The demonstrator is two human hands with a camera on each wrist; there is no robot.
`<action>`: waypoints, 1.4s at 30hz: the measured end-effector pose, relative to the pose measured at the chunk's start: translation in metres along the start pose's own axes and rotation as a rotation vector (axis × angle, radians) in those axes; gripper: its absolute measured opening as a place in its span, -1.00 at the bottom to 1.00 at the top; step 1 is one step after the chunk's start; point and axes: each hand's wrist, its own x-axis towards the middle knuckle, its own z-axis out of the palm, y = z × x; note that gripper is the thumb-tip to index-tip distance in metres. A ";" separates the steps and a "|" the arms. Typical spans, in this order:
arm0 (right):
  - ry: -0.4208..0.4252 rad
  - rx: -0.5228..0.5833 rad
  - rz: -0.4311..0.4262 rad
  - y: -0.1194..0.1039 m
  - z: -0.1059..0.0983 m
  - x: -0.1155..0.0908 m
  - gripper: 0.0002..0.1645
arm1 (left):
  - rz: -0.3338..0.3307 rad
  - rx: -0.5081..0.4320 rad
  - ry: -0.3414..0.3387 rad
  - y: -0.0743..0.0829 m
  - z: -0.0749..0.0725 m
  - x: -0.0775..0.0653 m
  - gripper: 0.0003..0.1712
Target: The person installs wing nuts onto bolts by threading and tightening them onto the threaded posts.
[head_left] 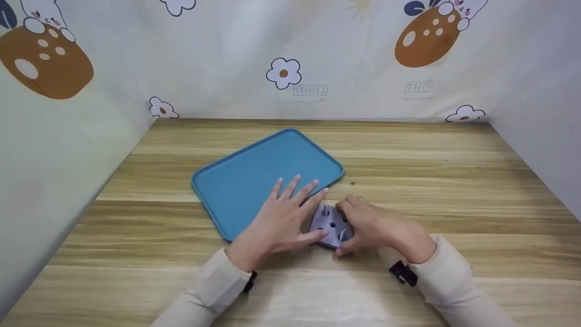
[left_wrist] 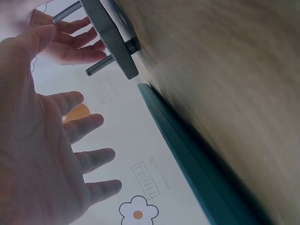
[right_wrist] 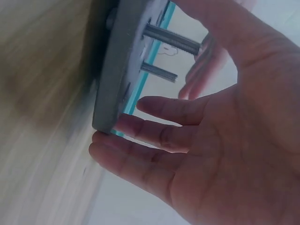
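A grey plate (head_left: 327, 230) with several holes lies at the tray's near right corner, raised off the tabletop on bolt heads seen under it in the left wrist view. Two threaded bolts (right_wrist: 171, 39) stick up through it. My right hand (head_left: 374, 225) holds the plate's right side, thumb at the near corner and fingers at the far edge. Fingers spread wide, my left hand (head_left: 283, 215) hovers at the plate's left side, its thumb overlapping the plate in the head view. In the left wrist view, that hand (left_wrist: 40, 150) has nothing in its palm.
A blue tray (head_left: 258, 181) lies askew on the wooden table (head_left: 431, 181), partly under my left hand in the head view. A patterned curtain (head_left: 227, 54) borders the table at the back and sides.
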 end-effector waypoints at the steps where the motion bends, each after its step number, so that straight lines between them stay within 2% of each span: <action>1: 0.004 -0.009 -0.007 0.000 0.001 0.001 0.07 | 0.001 0.002 0.002 0.000 0.000 0.000 -0.12; 9: 0.024 0.004 -0.021 0.006 0.005 0.004 0.05 | -0.002 0.009 -0.008 -0.001 -0.002 0.001 -0.11; 15: 0.040 0.051 -0.069 0.013 0.007 0.006 0.00 | -0.008 -0.011 -0.020 -0.001 -0.001 0.002 -0.13; 21: 0.035 0.088 -0.102 0.017 0.007 0.006 -0.05 | -0.022 -0.105 -0.033 0.000 -0.005 0.002 -0.19; 26: 0.034 0.096 -0.111 0.018 0.007 0.007 -0.06 | -0.053 -0.231 0.014 -0.005 -0.020 0.002 -0.26; 29: 0.043 0.096 -0.114 0.018 0.006 0.008 -0.07 | -0.082 -0.276 0.048 -0.012 -0.033 0.001 -0.32; 31: 0.050 0.088 -0.118 0.018 0.007 0.009 -0.08 | -0.110 -0.296 0.047 -0.017 -0.041 0.001 -0.36; 36: 0.063 0.068 -0.128 0.017 0.010 0.010 -0.09 | -0.194 -0.357 -0.024 -0.033 -0.053 0.001 -0.41; 42: 0.054 0.089 -0.128 0.019 0.012 0.011 -0.09 | -0.251 -0.398 -0.109 -0.047 -0.050 0.007 -0.55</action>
